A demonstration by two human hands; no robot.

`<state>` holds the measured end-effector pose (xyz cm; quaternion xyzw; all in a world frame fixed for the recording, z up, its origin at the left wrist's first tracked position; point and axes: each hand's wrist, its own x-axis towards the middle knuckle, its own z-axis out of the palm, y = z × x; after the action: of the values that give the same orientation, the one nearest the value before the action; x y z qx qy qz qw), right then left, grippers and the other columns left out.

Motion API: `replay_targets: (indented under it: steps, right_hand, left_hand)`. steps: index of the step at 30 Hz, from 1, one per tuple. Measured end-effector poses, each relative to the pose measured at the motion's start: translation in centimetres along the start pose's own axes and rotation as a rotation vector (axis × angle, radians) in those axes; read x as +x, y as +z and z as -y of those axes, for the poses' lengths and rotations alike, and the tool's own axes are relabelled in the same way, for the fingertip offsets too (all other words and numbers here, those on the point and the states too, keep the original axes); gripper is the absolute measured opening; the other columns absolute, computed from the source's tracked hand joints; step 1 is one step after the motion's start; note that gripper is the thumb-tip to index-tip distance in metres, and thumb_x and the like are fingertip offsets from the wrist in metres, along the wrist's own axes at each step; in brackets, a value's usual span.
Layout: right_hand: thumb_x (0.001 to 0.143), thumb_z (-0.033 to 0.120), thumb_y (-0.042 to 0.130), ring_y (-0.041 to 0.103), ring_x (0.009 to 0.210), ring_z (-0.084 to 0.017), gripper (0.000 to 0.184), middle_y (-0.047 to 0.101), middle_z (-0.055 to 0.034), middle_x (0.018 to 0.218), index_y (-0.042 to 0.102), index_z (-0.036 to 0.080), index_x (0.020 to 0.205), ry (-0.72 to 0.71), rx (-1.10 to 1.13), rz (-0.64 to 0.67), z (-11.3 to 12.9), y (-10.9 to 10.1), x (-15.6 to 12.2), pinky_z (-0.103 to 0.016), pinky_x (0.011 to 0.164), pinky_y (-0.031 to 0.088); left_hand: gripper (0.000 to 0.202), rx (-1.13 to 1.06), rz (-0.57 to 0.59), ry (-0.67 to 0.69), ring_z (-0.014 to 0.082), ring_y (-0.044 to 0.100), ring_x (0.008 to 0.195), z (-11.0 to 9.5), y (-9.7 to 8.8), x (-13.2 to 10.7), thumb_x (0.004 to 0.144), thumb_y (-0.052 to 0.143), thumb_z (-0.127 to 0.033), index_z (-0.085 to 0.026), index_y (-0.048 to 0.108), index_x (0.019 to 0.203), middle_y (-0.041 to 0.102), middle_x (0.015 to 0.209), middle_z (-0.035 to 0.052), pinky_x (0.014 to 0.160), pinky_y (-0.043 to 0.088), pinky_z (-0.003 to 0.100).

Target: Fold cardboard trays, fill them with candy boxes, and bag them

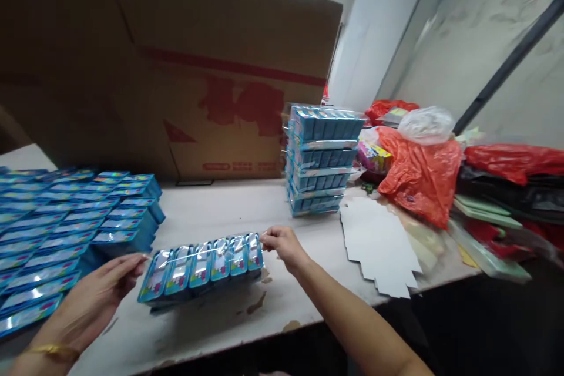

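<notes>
A row of several small blue boxes (pixel 201 264) with printed, shiny tops lies on the table in front of me. Clear plastic film shows as glossy streaks across their tops, running between my two hands. At the row's left end, my left hand (pixel 99 296) is closed in a pinch, seemingly on the edge of the film. My right hand (pixel 284 247) pinches at the upper right corner, also apparently on the film. The thin film between the fingertips is hard to make out.
Many blue boxes (pixel 48 229) stand in rows at the left. Film-wrapped packs (pixel 324 158) are stacked at the back. White cut cardboard sheets (pixel 379 244) lie at the right, near an orange plastic bag (pixel 423 170). A large cardboard carton (pixel 176 82) stands behind the white table (pixel 229 202).
</notes>
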<state>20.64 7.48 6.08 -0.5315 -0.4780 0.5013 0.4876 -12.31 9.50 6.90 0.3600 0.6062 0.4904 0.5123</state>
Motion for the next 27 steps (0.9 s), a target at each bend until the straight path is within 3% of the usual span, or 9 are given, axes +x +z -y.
replay_targets:
  steps: [2, 5, 9, 13, 19, 21, 23, 26, 27]
  right_hand:
    - [0.066, 0.031, 0.055, 0.049, 0.05, -0.009, 0.017, 0.057, 0.0005, 0.053, 0.059, 0.015, 0.061, -0.035, -0.274, -0.049, 1.7, -1.5, 1.2, -0.02, 0.052, 0.038]
    - [0.068, 0.029, 0.054, 0.054, 0.057, -0.012, 0.018, 0.061, -0.0023, 0.057, 0.061, 0.015, 0.059, -0.048, -0.613, -0.155, 4.2, -3.0, 5.2, -0.021, 0.054, 0.039]
    - [0.068, 0.021, 0.055, 0.059, 0.077, -0.022, 0.013, 0.065, -0.0119, 0.074, 0.066, 0.014, 0.066, -0.034, -0.793, -0.287, 6.2, -3.1, 11.7, -0.027, 0.064, 0.039]
    - [0.072, 0.013, 0.049, 0.058, 0.089, -0.03, 0.021, 0.062, -0.0224, 0.09, 0.067, 0.009, 0.083, -0.006, -0.927, -0.404, 6.3, -2.9, 17.0, -0.035, 0.069, 0.039]
    - [0.077, 0.005, 0.039, 0.055, 0.095, -0.03, 0.029, 0.059, -0.0247, 0.095, 0.063, 0.005, 0.095, -0.02, -1.03, -0.503, 5.8, -3.3, 22.8, -0.037, 0.074, 0.04]
    - [0.078, 0.003, 0.036, 0.052, 0.101, -0.027, 0.036, 0.057, -0.0223, 0.103, 0.057, 0.007, 0.107, -0.045, -1.051, -0.518, 5.4, -2.6, 22.4, -0.035, 0.078, 0.04]
    - [0.079, 0.003, 0.033, 0.046, 0.11, -0.023, 0.044, 0.051, -0.0171, 0.118, 0.047, 0.011, 0.121, -0.186, -1.088, -0.477, 4.4, -2.0, 19.7, -0.033, 0.086, 0.038]
    - [0.083, 0.012, 0.034, 0.038, 0.118, -0.019, 0.044, 0.043, -0.0071, 0.13, 0.042, 0.022, 0.125, -0.486, -1.164, -0.296, 1.1, -3.3, 11.4, -0.033, 0.096, 0.033]
    - [0.084, 0.016, 0.035, 0.042, 0.115, -0.019, 0.041, 0.046, -0.0056, 0.127, 0.044, 0.025, 0.123, -0.49, -1.184, -0.252, -0.4, -4.8, 8.0, -0.033, 0.096, 0.033]
  left_hand:
    - [0.011, -0.032, 0.059, 0.018, 0.0092, 0.052, 0.062, -1.8, 2.4, 1.0, 0.055, 0.067, -0.025, -0.023, 0.065, 0.066, 0.064, 0.066, -0.0037, 0.052, 0.044, 0.017]
    - [0.017, -0.053, 0.147, 0.011, 0.0052, 0.046, 0.049, -3.8, 5.8, 3.8, 0.056, 0.068, -0.024, -0.015, 0.064, 0.07, 0.058, 0.058, -0.002, 0.042, 0.034, 0.014]
    - [0.021, -0.019, 0.097, 0.003, 0.004, 0.044, 0.044, -5.2, 10.0, 9.0, 0.053, 0.068, -0.024, -0.013, 0.063, 0.069, 0.056, 0.054, -0.0021, 0.039, 0.027, 0.014]
    - [0.018, 0.014, 0.064, 0.001, 0.0041, 0.04, 0.04, -5.5, 14.3, 14.5, 0.05, 0.067, -0.02, -0.011, 0.061, 0.065, 0.054, 0.049, -0.0015, 0.038, 0.021, 0.015]
    - [0.017, 0.012, 0.1, 0.058, 0.0054, 0.042, 0.043, -5.7, 20.9, 21.1, 0.051, 0.062, -0.014, -0.013, 0.062, 0.068, 0.056, 0.053, -0.0014, 0.042, 0.026, 0.017]
    - [0.022, 0.014, 0.12, 0.08, 0.0078, 0.049, 0.051, -5.7, 22.4, 21.9, 0.053, 0.063, -0.014, -0.014, 0.063, 0.074, 0.06, 0.061, 0.0004, 0.047, 0.032, 0.017]
    - [0.028, 0.017, 0.132, 0.105, 0.0118, 0.055, 0.064, -5.5, 23.0, 21.8, 0.053, 0.064, -0.013, -0.014, 0.062, 0.08, 0.063, 0.072, 0.0023, 0.056, 0.038, 0.019]
    - [0.041, 0.062, 0.091, 0.203, 0.0179, 0.055, 0.092, -4.9, 21.6, 20.2, 0.052, 0.068, -0.014, -0.017, 0.061, 0.092, 0.063, 0.095, 0.0052, 0.073, 0.041, 0.02]
    - [0.046, 0.102, 0.073, 0.241, 0.0191, 0.052, 0.101, -4.5, 20.4, 19.4, 0.052, 0.069, -0.016, -0.019, 0.059, 0.098, 0.06, 0.103, 0.0056, 0.079, 0.04, 0.021]
